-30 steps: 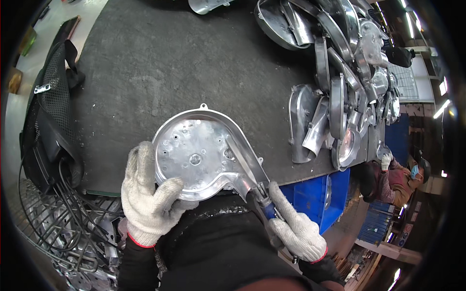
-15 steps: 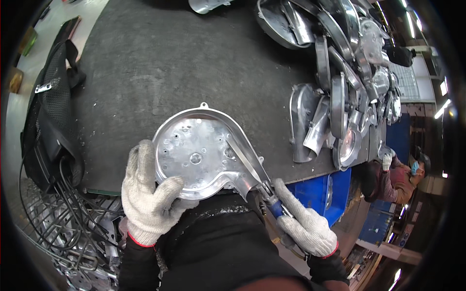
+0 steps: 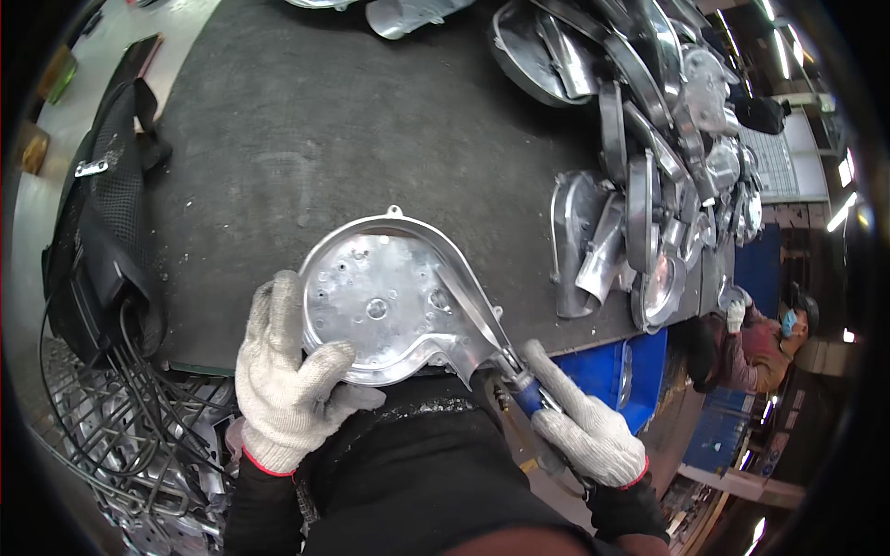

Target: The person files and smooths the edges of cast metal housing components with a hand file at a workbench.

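A round, shallow cast-metal housing (image 3: 371, 315) with a spout-like outlet lies open side up at the near edge of the dark table. My left hand (image 3: 289, 380), in a white knitted glove, grips its left side, with the thumb at the near rim and the fingers along the outer wall. In my gloved right hand (image 3: 593, 435) is a powered hand file (image 3: 527, 393) with a blue and silver body. Its long flat blade (image 3: 471, 304) reaches through the outlet and lies close along the inner wall; whether it touches is hard to tell.
Similar metal housings (image 3: 640, 199) are heaped on the right of the dark table (image 3: 371, 120). A black mesh bag (image 3: 102, 222) lies at the left, above a wire basket (image 3: 139, 435) of metal parts. A blue bin (image 3: 640, 371) stands at lower right; another person (image 3: 751, 347) works beyond.
The housing and both hands appear slightly farther right and lower in the view, which has itself shifted a little. The file blade stays inside the outlet, and both grips are unchanged.
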`<state>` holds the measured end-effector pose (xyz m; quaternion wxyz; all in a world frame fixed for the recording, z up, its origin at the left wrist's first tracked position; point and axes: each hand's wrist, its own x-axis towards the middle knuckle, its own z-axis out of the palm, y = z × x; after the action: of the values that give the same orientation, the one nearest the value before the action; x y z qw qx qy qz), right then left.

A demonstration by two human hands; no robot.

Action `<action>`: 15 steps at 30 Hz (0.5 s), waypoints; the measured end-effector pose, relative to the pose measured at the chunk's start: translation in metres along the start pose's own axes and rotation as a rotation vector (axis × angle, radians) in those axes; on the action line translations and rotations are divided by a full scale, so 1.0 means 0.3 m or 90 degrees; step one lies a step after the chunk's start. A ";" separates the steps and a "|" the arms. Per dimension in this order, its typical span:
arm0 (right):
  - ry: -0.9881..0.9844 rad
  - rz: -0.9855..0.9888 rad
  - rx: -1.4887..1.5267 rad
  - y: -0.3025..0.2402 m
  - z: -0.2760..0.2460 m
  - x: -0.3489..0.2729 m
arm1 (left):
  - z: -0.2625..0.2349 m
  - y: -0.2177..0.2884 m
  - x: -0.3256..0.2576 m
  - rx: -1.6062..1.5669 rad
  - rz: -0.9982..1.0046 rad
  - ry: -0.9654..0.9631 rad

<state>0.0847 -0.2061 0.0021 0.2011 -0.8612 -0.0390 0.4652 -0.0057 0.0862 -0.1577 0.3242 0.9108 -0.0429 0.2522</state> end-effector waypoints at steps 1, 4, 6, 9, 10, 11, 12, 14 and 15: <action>0.000 -0.002 -0.004 -0.007 -0.011 0.000 | 0.008 0.003 0.004 0.000 0.001 0.002; 0.000 0.057 -0.012 -0.040 -0.004 -0.011 | 0.000 -0.004 -0.002 0.004 -0.004 0.003; 0.005 0.070 -0.014 -0.028 -0.002 -0.023 | -0.005 0.011 0.010 0.007 -0.019 0.012; 0.020 0.065 -0.006 -0.012 0.011 -0.035 | -0.007 0.009 0.029 -0.001 -0.009 -0.025; 0.022 0.064 -0.005 -0.035 0.005 -0.022 | 0.006 0.006 0.021 0.004 -0.004 0.007; 0.003 0.084 -0.052 -0.070 -0.005 -0.006 | 0.012 0.009 0.012 0.008 -0.002 0.036; -0.017 0.104 -0.099 -0.088 -0.009 0.002 | 0.008 0.010 0.010 0.007 -0.002 0.034; -0.016 0.077 -0.118 -0.080 -0.008 -0.003 | -0.011 0.006 0.013 -0.008 -0.012 0.025; -0.013 0.050 -0.139 -0.075 -0.011 -0.003 | -0.021 -0.001 0.025 -0.006 -0.015 0.028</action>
<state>0.0896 -0.1867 0.0132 0.0875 -0.8740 -0.0577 0.4745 -0.0017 0.0910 -0.1500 0.3319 0.9041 -0.0264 0.2679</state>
